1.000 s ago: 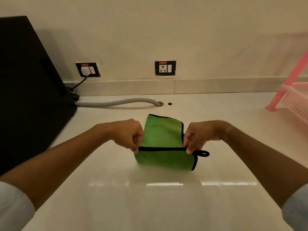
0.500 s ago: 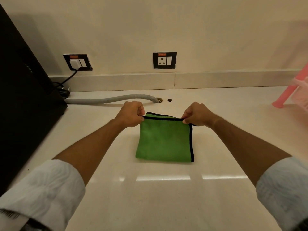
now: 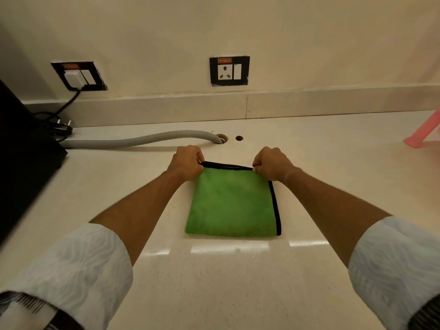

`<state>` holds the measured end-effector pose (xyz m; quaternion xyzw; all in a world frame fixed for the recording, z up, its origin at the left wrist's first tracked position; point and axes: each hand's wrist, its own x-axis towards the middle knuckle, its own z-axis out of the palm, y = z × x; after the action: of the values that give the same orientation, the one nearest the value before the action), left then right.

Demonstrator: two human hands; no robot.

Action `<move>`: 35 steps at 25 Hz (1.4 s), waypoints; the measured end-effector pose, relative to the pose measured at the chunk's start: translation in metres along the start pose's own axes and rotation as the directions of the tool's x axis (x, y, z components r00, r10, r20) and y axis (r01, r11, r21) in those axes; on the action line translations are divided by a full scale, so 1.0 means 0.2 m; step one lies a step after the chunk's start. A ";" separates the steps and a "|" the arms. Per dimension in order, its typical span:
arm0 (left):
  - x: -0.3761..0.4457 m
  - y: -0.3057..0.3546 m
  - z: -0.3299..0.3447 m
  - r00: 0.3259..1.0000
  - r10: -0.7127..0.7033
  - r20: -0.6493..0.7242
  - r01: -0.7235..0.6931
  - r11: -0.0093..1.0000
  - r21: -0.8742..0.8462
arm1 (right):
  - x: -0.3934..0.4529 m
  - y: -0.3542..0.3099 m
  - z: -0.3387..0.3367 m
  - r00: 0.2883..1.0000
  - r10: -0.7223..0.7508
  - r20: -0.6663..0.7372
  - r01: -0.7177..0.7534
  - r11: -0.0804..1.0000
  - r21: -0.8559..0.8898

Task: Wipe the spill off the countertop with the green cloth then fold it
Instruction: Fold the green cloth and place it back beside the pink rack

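Head view: green cloth (image 3: 232,202) laid flat on bench (image 3: 214,282), folded square. Far corners pinched by left hand (image 3: 187,164) and right hand (image 3: 272,165) — edges likely being squared. No spill seen.

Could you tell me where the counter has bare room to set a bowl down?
Bare countertop lies right of the green cloth, up to the pink rack leg, and in front of it. The back left is crowded by grey hose and black appliance.
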<state>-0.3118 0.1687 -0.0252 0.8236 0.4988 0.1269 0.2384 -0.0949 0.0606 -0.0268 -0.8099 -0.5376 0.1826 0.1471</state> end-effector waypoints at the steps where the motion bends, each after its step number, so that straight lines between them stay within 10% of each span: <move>1: 0.02 -0.01 0.01 1.000 -0.011 0.017 0.011 1.000 -0.008 | 0.02 0.01 0.00 1.000 -0.004 0.028 0.004 1.000 -0.003; 14: 0.06 -0.01 -0.08 0.985 -0.061 0.159 0.096 0.969 -0.227 | 0.05 -0.03 -0.06 0.963 0.013 0.268 -0.046 0.992 0.119; 35: -0.30 0.51 -0.74 0.915 0.333 0.227 -0.290 0.935 -0.203 | -0.52 -0.18 -0.82 0.972 -0.003 0.234 0.010 1.000 -0.028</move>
<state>-0.3289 0.1158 0.1553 0.8796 0.3131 0.0960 0.3451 -0.0865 -0.0290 0.1495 -0.7831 -0.5565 0.2683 0.0716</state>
